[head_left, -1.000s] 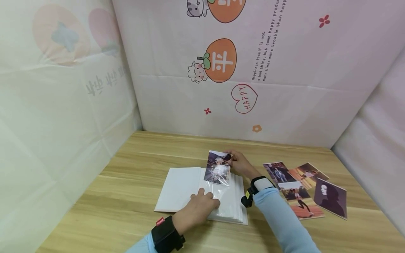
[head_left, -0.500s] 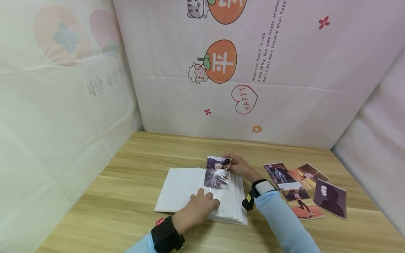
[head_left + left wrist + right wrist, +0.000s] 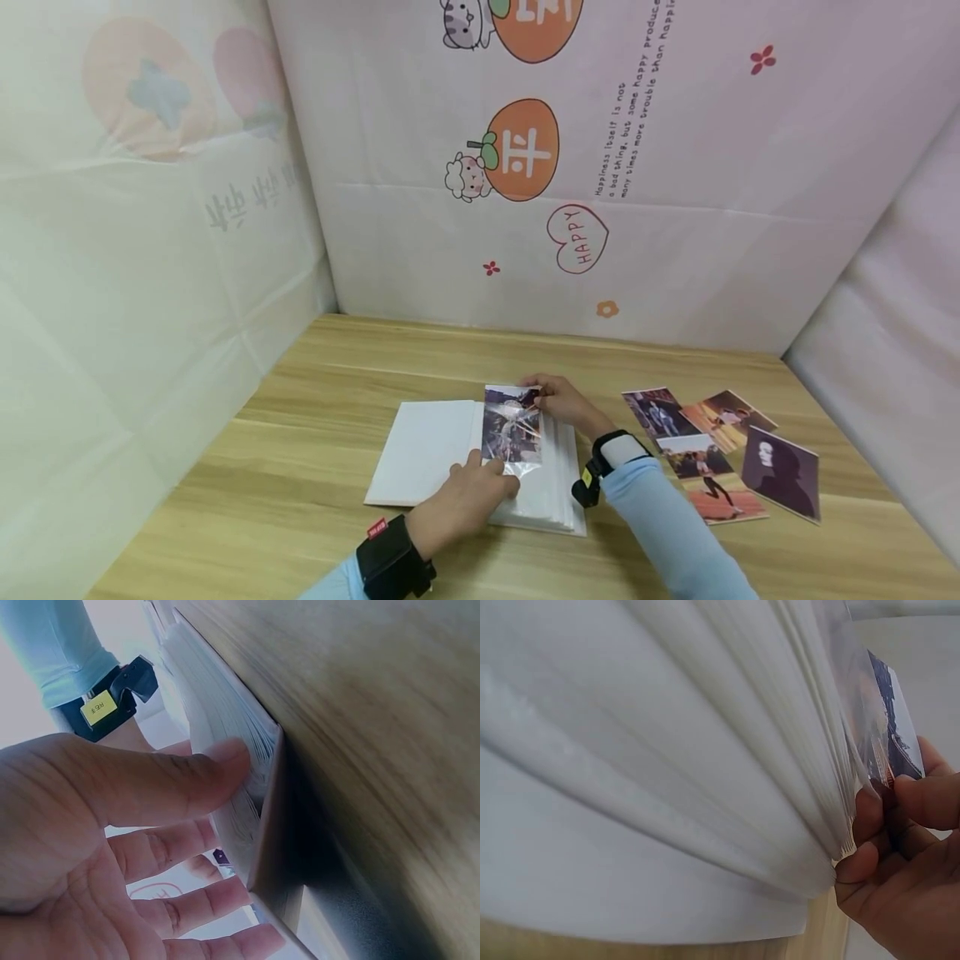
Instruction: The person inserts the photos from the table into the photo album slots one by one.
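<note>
A pale printed cloth (image 3: 675,267) stands as a backdrop beyond both hands, and the wood-grained counter (image 3: 247,475) spreads beneath them. Under the left hand (image 3: 472,498) lies an open white album (image 3: 423,446); that hand's fingers are apart and fairly straight, resting over the page, with the thumb at the page edges. The right hand (image 3: 562,404) pinches a photo (image 3: 512,429) by its upper right corner, thumb on the picture face; the photo lies just left of that hand and beyond the left one, its lower part behind the glossy film of a clear pocket (image 3: 520,469). Four loose prints (image 3: 708,477) lie to the right of the right hand, some overlapping. The photo should be light and thin, springy enough to push yet easy to bend or crease; its glossy face likely marks or slips. A corner or the top margin seems the best hold, leaving the sides free. The film looks soft and prone to wrinkling, so flat fingers suit it better than a pinch.
</note>
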Demonstrator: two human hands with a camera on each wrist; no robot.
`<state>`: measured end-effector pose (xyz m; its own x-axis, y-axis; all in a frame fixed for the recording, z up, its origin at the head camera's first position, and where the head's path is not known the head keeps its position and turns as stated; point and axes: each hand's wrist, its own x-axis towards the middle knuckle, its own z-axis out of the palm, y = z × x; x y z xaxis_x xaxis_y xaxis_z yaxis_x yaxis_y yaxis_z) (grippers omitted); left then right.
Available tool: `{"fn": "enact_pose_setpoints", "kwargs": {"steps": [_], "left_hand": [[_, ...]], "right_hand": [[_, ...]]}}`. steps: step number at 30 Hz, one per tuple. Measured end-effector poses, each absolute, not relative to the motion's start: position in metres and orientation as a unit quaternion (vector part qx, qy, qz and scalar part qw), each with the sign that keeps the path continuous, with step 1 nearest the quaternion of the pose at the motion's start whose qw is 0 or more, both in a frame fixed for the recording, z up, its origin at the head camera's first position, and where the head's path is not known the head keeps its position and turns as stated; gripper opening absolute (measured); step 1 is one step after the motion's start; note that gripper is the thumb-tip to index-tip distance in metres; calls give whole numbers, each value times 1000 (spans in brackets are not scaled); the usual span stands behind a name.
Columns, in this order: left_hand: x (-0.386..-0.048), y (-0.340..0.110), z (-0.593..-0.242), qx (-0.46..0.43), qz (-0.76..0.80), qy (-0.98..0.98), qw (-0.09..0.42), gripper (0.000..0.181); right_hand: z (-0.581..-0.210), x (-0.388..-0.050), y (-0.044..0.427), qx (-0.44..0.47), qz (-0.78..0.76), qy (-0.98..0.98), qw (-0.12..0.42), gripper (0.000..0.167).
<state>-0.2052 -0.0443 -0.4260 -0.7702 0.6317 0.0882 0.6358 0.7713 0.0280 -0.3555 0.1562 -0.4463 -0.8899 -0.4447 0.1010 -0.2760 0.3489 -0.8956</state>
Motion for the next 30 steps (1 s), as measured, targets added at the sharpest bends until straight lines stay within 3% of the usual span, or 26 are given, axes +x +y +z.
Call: {"fn": "enact_pose_setpoints", "kwargs": {"steps": [15,22,30], "left_hand": [[-205,-45,-422,-338,-41,-940,23,33],[-205,-47,-424,-339,-57,-939,28,35],[-207,-47,-424,-341,-65,-937,23,29]], "right_hand": [[-447,-354,156,-254,-486,827,125,22],[-446,-350,154,-294,-445,837,123,20],[-444,-346,151,-275,-430,850,132,20]]}}
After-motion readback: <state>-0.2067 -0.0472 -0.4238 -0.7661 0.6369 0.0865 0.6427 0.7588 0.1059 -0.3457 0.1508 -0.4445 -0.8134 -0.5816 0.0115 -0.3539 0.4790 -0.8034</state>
